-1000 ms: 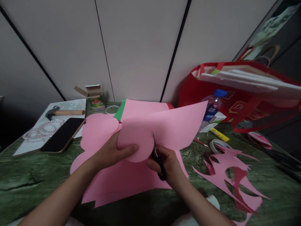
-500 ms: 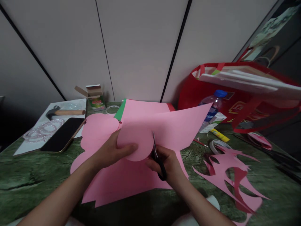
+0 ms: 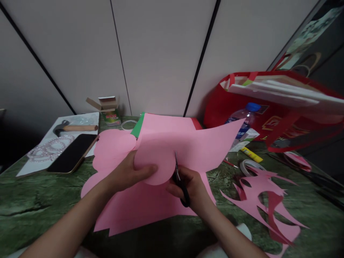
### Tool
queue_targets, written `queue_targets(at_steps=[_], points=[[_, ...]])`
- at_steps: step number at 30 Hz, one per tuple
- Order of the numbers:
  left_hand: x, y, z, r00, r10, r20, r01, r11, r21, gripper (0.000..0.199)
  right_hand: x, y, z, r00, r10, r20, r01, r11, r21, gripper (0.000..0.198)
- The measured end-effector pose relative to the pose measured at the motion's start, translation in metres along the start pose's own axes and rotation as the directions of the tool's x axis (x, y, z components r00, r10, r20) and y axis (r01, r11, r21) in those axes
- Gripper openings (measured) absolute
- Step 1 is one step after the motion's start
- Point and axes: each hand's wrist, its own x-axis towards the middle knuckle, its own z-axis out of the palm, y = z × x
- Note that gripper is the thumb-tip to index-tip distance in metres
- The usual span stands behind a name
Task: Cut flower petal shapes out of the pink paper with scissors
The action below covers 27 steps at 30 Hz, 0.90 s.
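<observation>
A sheet of pink paper [image 3: 209,147] is raised above the table, and its near left part is cut to a round edge. My left hand [image 3: 131,170] grips that rounded part, thumb on top and the other fingers hidden beneath. Black-handled scissors [image 3: 184,190] are in my right hand [image 3: 190,182], fingers wrapped about the handles. Their blades point away from me and lie on the paper at the right end of the curve. Under the raised sheet lie more pink sheets [image 3: 150,204]. Scalloped pink cut-outs [image 3: 114,147] rest to the left.
Pink paper scraps [image 3: 268,200], a tape roll [image 3: 251,166] and a yellow tube [image 3: 252,154] lie at right. A red bag [image 3: 279,118] and a bottle [image 3: 245,114] stand behind. At left are a phone [image 3: 72,154], a hammer [image 3: 77,128], beads [image 3: 51,148] and an opened box [image 3: 109,111].
The far right part of the raised sheet has shifted very slightly right. Both hands and the scissors stay almost in the same place.
</observation>
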Motion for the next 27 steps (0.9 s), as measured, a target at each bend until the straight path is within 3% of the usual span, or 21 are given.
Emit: queue_targets(at_steps=[10, 27], points=[[0.0001, 0.0015, 0.0017, 0.998, 0.015, 0.061, -0.014, 1.0, -0.011, 0.031, -0.001, 0.0004, -0.0001, 0.999, 0.026, -0.034, -0.027, 0.999, -0.03, 0.023], [-0.0001, 0.0023, -0.0002, 0.998, 0.033, 0.048, -0.031, 0.999, -0.044, 0.029, -0.0013, -0.0047, -0.0009, 0.997, 0.081, -0.007, -0.081, 0.997, -0.02, 0.024]])
